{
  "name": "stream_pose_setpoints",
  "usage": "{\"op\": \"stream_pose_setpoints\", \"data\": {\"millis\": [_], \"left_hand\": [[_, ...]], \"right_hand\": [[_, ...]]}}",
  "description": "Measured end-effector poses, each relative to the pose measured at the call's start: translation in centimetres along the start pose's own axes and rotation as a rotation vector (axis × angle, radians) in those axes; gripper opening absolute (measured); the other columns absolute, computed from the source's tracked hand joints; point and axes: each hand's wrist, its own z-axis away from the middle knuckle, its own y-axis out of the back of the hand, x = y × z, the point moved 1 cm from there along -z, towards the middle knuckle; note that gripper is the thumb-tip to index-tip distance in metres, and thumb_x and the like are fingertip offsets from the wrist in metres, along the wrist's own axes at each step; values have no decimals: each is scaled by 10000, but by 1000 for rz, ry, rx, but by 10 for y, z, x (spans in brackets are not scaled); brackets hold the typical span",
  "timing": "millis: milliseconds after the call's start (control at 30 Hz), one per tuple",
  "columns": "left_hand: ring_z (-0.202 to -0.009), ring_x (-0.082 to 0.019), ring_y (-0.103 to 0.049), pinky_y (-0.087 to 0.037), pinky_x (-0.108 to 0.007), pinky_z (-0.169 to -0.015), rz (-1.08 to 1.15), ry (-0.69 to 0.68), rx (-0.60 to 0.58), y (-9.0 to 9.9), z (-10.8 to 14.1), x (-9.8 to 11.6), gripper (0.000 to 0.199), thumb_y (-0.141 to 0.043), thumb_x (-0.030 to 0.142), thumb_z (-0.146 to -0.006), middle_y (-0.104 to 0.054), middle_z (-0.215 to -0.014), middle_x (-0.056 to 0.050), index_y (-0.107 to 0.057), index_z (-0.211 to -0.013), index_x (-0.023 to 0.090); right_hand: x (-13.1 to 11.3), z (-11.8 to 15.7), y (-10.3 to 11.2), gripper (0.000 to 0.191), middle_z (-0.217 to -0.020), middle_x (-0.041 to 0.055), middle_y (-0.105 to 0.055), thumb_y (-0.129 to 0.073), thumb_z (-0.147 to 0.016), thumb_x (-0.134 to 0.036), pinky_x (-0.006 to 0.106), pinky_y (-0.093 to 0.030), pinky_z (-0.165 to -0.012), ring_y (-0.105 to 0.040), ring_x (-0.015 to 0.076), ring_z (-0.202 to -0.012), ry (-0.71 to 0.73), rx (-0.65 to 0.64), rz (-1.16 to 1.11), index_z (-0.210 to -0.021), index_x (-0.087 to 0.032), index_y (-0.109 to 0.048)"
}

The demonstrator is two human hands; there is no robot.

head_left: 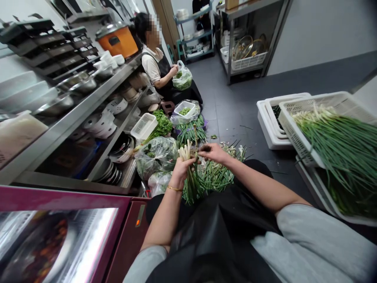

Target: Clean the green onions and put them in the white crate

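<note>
1 grey tiled floor (229,114) — 1 pale wall (315,31) — beyond.

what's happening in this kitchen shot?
The left hand holds a bunch of green onions, pale ends up, while the right hand is at the top of the bunch, by an upright brownish stalk. More greens lie in a pile just beyond. A co-worker sits farther off, handling a clear bag of greens. To the right, a white crate holds many more green onions.
</note>
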Motion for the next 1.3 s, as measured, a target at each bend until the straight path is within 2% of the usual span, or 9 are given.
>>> {"op": "stream_pose_setpoints", "data": {"millis": [133, 367, 567, 667, 733, 933, 1033, 1167, 1300], "left_hand": [[-411, -116, -525, -328, -211, -353, -47, -60, 27, -2, 1, -2, 379, -833, 338, -539, -665, -591, -85, -671, -767, 82], [-371, -87, -469, -311, -216, -362, -71, -18, 71, 4, 5, -6, 371, -830, 332, -535, -671, -579, -78, -657, -751, 85], [-500, -142, -577, -326, -211, -380, -71, -32, 30, -4, 6, -5, 379, -817, 340, -548, -666, -622, -63, -665, -800, 101], [-456, -119, -524, -324, -224, -381, -105, -34, 10, -5, 8, -4, 347, -801, 349, -583, -656, -602, -62, -665, -791, 106], [-418, -97, -472, -320, -234, -384, -132, -36, 5, -4, 9, -3, 324, -792, 343, -607, -650, -593, -58, -663, -789, 108], [-394, -95, -470, -324, -231, -387, -146, 2, -52, 3, 12, -4, 344, -801, 340, -589, -653, -575, -51, -614, -773, 117], [-401, -94, -484, -326, -218, -392, -144, 19, -90, 8, 14, -7, 357, -809, 343, -582, -653, -572, -53, -607, -765, 113], [-405, -93, -490, -309, -206, -386, -164, 70, -150, 15, 15, -11, 376, -819, 365, -570, -646, -567, -57, -604, -753, 118], [-427, -104, -513, -326, -206, -398, -174, 105, -162, 24, 18, -15, 388, -830, 368, -539, -633, -563, -54, -607, -739, 121]], "right_hand": [[-8, 6, -12, 161, -621, 26, -655, -639, -778, -243, 228, -411, -593, -588, 122, -598, 162, 58, 383, -649, -147, -634], [1, 0, 7, 214, -521, -11, -574, -628, -785, -346, 227, -388, -450, -499, 104, -414, -59, 76, 26, -702, -150, -612], [-4, 5, -8, 153, -664, 48, -682, -669, -764, -282, 230, -400, -600, -589, 142, -627, 166, 8, 483, -666, -165, -665], [-7, 7, -12, 151, -639, 42, -659, -611, -770, -218, 230, -375, -595, -558, 132, -612, 188, 30, 529, -630, -168, -635], [-7, 6, -10, 138, -586, 14, -612, -604, -743, -224, 224, -364, -555, -517, 114, -556, 155, 0, 384, -617, -170, -608], [-1, 1, 4, 132, -435, -54, -439, -623, -601, -244, 196, -198, -342, -302, 52, -345, -277, -4, -416, -587, -176, -511], [-6, -1, 14, 192, -419, -63, -383, -607, -579, -234, 179, -138, -334, -221, 29, -340, -384, -2, -707, -542, -186, -425], [-22, -6, 37, 194, -447, -71, -352, -583, -603, -257, 174, -204, -343, -224, 31, -364, -253, 147, -992, -561, -191, -405], [-41, -9, 75, 237, -501, -49, -389, -570, -723, -350, 187, -312, -385, -326, 59, -413, 13, 386, -944, -611, -207, -418]]}}
